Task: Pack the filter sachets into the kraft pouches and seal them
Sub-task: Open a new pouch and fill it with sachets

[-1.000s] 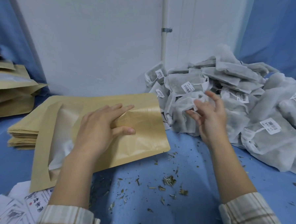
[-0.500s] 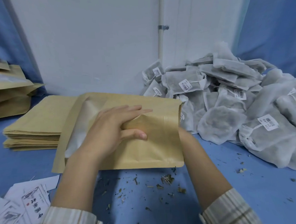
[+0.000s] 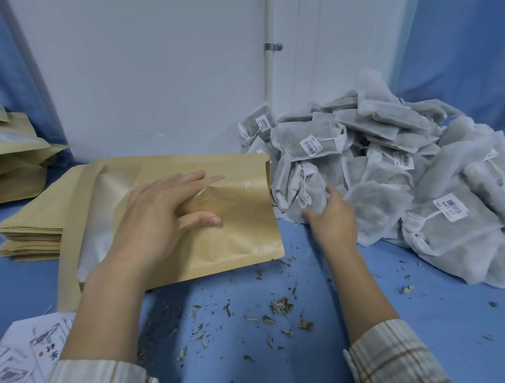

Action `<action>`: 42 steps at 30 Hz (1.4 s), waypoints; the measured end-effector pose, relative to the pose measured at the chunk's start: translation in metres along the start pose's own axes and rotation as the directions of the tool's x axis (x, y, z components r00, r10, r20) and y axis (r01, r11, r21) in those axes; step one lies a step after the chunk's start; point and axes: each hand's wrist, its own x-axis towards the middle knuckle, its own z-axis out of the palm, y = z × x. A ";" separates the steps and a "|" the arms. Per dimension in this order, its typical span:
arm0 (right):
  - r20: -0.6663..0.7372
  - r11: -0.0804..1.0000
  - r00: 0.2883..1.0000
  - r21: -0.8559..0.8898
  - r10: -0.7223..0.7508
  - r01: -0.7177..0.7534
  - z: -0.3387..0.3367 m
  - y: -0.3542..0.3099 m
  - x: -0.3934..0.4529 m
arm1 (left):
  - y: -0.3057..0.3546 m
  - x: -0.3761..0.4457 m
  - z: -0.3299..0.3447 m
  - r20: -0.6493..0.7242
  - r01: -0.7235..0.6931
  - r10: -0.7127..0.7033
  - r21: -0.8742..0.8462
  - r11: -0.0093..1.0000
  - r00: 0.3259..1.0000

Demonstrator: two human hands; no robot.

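Observation:
A kraft pouch (image 3: 241,233) lies on the blue table with its mouth facing right, toward the sachets. My left hand (image 3: 162,216) holds it near the mouth: thumb and two fingers lie on top, and one finger shows as a bulge under the upper paper layer. A large pile of grey-white filter sachets (image 3: 390,166) with barcode tags fills the right side. My right hand (image 3: 333,219) is at the pile's left edge, with its fingers and thumb closing round one filter sachet (image 3: 314,198).
A stack of flat kraft pouches (image 3: 28,235) sits left, behind the held one. Filled pouches (image 3: 10,163) stand at the far left. Printed cards (image 3: 25,349) lie at the lower left. Loose herb bits (image 3: 280,307) are scattered on the table (image 3: 427,314). A white wall (image 3: 152,79) stands close behind.
My right hand has come out from behind the pouch and moved right onto a sachet at the pile's edge. My left hand has kept its hold on the pouch.

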 end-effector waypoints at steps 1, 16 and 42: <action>-0.060 0.999 0.998 0.046 -0.011 0.014 0.001 0.001 0.002 | 0.000 0.000 0.001 0.002 0.006 -0.006 0.004 1.000 1.000; 0.550 0.678 0.769 0.703 -0.325 -0.217 -0.053 -0.026 0.001 | 0.004 0.000 0.003 0.028 -0.057 0.058 -0.043 0.997 0.998; 0.079 0.901 0.996 -0.428 -0.032 0.063 -0.060 0.020 0.019 | 0.014 0.003 0.016 0.059 -0.038 0.033 0.082 0.996 0.998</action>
